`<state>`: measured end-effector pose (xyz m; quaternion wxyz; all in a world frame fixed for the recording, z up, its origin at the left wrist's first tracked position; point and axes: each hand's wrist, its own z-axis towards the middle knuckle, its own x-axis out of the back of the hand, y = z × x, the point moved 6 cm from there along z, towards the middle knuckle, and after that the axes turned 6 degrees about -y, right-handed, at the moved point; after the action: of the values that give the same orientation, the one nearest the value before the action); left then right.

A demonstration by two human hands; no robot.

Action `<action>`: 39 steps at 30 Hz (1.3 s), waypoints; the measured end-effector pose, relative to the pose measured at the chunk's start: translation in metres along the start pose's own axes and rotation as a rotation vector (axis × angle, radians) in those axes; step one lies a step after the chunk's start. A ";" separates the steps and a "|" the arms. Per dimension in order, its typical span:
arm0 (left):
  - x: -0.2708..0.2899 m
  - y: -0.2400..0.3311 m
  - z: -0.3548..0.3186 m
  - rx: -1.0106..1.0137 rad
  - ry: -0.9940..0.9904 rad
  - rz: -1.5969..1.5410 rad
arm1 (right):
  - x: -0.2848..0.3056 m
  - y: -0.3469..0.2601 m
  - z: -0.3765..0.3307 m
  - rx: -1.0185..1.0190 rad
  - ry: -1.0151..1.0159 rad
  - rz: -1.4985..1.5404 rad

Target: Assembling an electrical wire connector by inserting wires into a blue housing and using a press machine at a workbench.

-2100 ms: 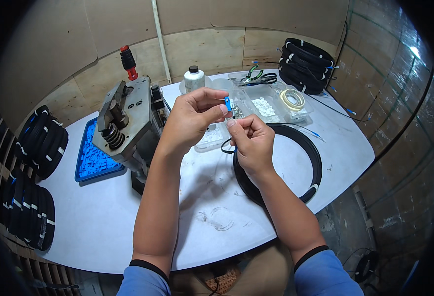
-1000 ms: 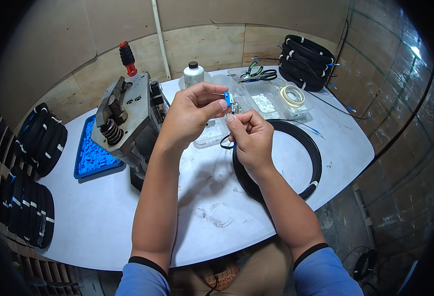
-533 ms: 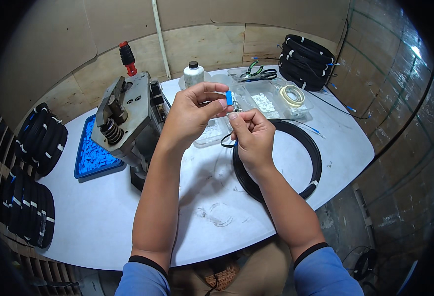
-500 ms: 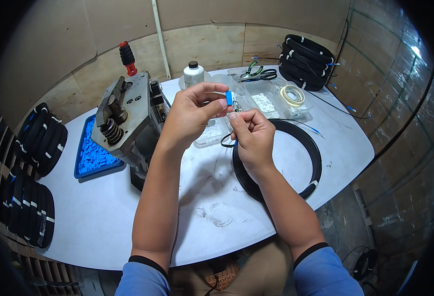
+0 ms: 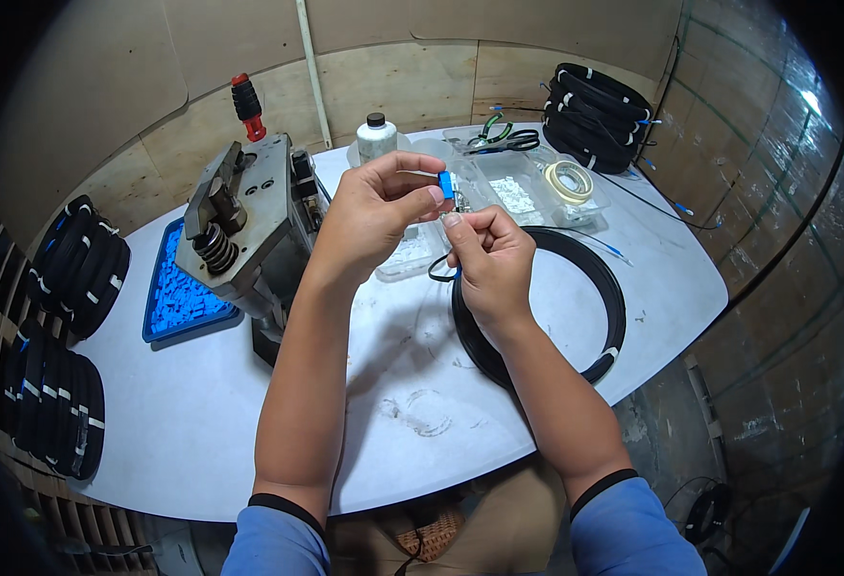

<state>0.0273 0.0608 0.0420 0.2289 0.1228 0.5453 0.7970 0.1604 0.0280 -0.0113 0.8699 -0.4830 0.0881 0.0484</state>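
Note:
Between the thumb and fingers of my left hand is a small blue plastic connector housing, held upright above the table. Just below and to its right, my right hand pinches the end of a thin black cable. A small metallic tip shows between the two hands, close to the blue housing; whether they touch I cannot tell. The cable loops out beside my right hand near a black cable coil lying flat on the table, partly behind my right forearm.
A metal hand press stands left of my left forearm, beside a blue tray of blue pieces. Behind my hands are a white bottle, scissors, a tape roll and clear boxes of white parts. Coil stacks sit around.
Both hands keep nearly the same pose. The blue housing has shifted and tilted very slightly, and the whole view has moved a little.

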 end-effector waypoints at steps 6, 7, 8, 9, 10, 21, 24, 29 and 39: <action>0.000 -0.001 0.000 0.006 0.005 -0.014 | 0.000 0.001 0.000 0.002 0.010 -0.002; 0.000 0.000 0.000 0.007 0.009 -0.018 | 0.000 0.001 0.000 0.009 0.013 0.001; 0.001 -0.001 0.000 0.008 0.010 -0.018 | 0.000 0.001 0.000 0.008 0.013 0.001; 0.001 -0.001 0.000 0.004 0.003 -0.029 | 0.000 0.001 0.000 0.021 0.015 0.002; 0.001 -0.002 0.000 0.001 -0.004 -0.038 | 0.000 0.000 0.000 0.033 0.017 0.003; 0.001 -0.002 0.000 0.016 -0.003 -0.039 | -0.001 -0.001 0.000 0.038 0.009 -0.015; 0.001 -0.002 0.000 0.010 -0.004 -0.031 | -0.001 -0.002 -0.001 0.045 0.011 -0.021; 0.000 -0.002 0.000 0.000 -0.003 -0.032 | -0.002 -0.002 -0.001 0.060 0.005 -0.021; 0.000 0.000 0.000 -0.015 0.012 -0.040 | -0.002 -0.002 -0.001 0.072 0.000 -0.032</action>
<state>0.0272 0.0609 0.0420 0.2424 0.1055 0.5429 0.7971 0.1584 0.0257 -0.0095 0.8875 -0.4525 0.0818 0.0312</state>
